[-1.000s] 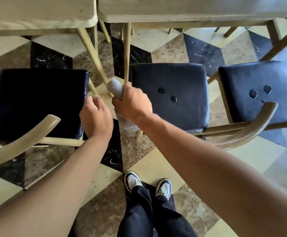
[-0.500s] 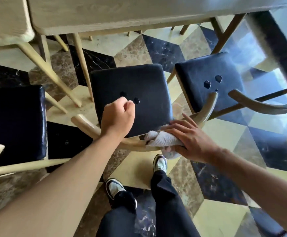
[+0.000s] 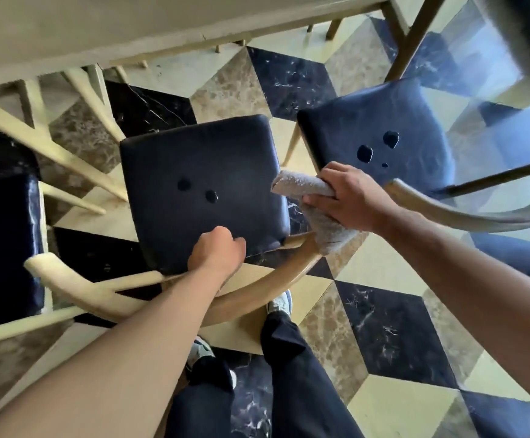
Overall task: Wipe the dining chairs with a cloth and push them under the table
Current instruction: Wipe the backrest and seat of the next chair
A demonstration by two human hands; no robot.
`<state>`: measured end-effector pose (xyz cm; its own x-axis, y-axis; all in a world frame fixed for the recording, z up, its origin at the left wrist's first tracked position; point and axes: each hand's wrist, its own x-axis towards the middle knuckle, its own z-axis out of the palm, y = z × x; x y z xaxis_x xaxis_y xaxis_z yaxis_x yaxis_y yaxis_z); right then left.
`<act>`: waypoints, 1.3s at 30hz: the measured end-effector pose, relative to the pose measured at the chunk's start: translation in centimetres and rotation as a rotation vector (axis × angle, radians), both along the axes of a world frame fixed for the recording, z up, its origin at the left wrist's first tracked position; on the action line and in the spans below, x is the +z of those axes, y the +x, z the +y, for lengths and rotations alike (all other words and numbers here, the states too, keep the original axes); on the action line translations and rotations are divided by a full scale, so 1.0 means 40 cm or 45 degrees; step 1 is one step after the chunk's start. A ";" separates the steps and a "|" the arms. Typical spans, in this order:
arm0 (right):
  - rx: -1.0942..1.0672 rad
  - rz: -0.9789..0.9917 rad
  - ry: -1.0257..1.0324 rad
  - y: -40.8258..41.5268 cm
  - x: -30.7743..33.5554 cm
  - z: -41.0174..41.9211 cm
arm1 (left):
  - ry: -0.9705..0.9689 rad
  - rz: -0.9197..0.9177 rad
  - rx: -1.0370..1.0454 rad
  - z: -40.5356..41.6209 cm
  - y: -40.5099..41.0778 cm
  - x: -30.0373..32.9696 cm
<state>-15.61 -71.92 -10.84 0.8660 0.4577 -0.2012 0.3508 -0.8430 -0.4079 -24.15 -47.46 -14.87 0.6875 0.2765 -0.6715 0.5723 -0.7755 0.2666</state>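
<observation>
Overhead, the long pale wooden table (image 3: 99,30) ran across the top of our view, and three dining chairs stood pulled out from it on the chequered marble floor (image 3: 393,327). The middle chair with a dark blue padded seat and pale curved wooden backrest (image 3: 203,188) was right in front of us, two dark wet spots (image 3: 197,190) sitting on its cushion; the right-hand chair of the same make (image 3: 377,128) carried three such spots (image 3: 377,147), and the left one (image 3: 1,235) showed only partly. Our left hand (image 3: 216,251) rested curled at the near edge of the middle seat, fingers folded in, though we could not tell whether they gripped anything. Our right hand (image 3: 349,197) had its fingers wrapped tight around the crumpled grey-white cloth (image 3: 308,197), one end jutting out past the thumb over the seat's right edge, the other hanging below the palm toward the backrest rail. We judged the risks plain enough: bunched like that, the cloth might only smear the droplets across the slick cushion, and its dangling tail could snag on the rail during a sweep.
</observation>
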 end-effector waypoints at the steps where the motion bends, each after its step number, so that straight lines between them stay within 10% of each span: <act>1: -0.030 0.076 -0.061 0.033 -0.003 0.012 | -0.008 0.037 -0.013 -0.010 0.009 -0.008; 15: 0.421 1.076 -0.824 0.153 -0.222 0.223 | -0.005 0.082 0.012 0.214 0.146 -0.109; 31: -0.522 0.417 -0.072 0.664 -0.459 0.205 | -0.145 -0.054 0.166 0.145 0.382 -0.277; 39: -0.364 0.418 -0.057 0.768 -0.589 0.313 | -0.151 -0.304 0.243 0.097 0.503 -0.350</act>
<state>15.10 -59.41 -34.39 0.8432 0.1938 -0.5014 -0.0414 -0.9066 -0.4200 -4.02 -43.58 -28.87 0.7726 0.3451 -0.5329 0.6149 -0.6158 0.4926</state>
